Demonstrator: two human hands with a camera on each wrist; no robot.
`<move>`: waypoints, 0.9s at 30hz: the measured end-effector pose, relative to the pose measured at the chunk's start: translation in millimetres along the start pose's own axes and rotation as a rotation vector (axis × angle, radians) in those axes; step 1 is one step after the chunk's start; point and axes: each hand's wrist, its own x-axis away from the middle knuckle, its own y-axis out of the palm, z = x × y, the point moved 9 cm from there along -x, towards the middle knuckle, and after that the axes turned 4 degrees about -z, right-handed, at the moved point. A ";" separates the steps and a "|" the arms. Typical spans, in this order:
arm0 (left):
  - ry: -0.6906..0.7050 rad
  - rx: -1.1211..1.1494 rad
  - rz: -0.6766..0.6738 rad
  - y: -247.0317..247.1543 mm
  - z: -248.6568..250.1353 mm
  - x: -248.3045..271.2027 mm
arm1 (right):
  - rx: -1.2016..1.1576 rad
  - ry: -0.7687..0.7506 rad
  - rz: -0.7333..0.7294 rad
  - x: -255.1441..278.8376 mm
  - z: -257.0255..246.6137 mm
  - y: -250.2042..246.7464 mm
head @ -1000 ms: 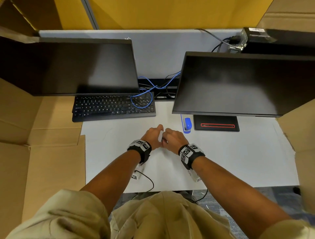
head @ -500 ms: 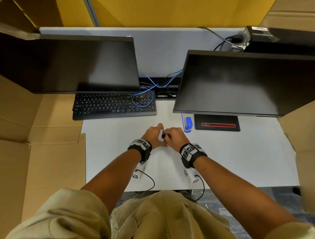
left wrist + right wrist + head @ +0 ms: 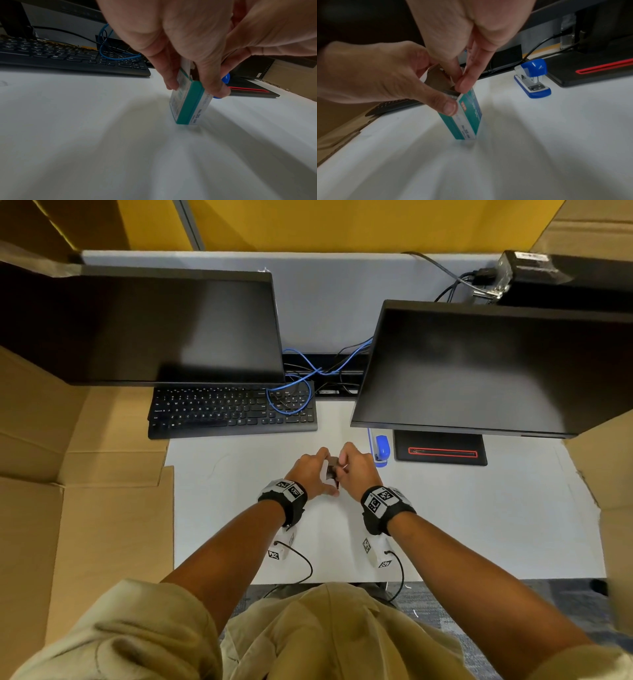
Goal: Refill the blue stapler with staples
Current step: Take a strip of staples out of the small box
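A teal and white staple box (image 3: 467, 119) stands on end on the white desk (image 3: 479, 525), its top flap open. My left hand (image 3: 195, 83) grips its upper part between thumb and fingers. Thumb and forefinger of my right hand (image 3: 464, 85) pinch at the open top edge, where grey staples (image 3: 452, 94) show; what lies between the fingertips is hidden. In the head view the left hand (image 3: 317, 470) and right hand (image 3: 351, 469) meet over the box (image 3: 331, 472). The blue stapler (image 3: 532, 79) lies closed on the desk to the right, just beyond my right hand.
A black keyboard (image 3: 233, 412) with a looped blue cable (image 3: 291, 402) sits at the back left. Two dark monitors (image 3: 479, 364) overhang the desk, and the right one's black base (image 3: 442, 451) has a red outline. Cardboard (image 3: 85, 508) flanks both sides.
My hands have closed in on the staple box between them. Its dark open top now shows where only knuckles were seen a second ago. The stapler has not moved.
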 end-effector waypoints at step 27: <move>0.035 0.049 -0.016 -4.0 -1.3 6.2 | -0.211 -0.153 0.036 -1.1 8.8 -15.7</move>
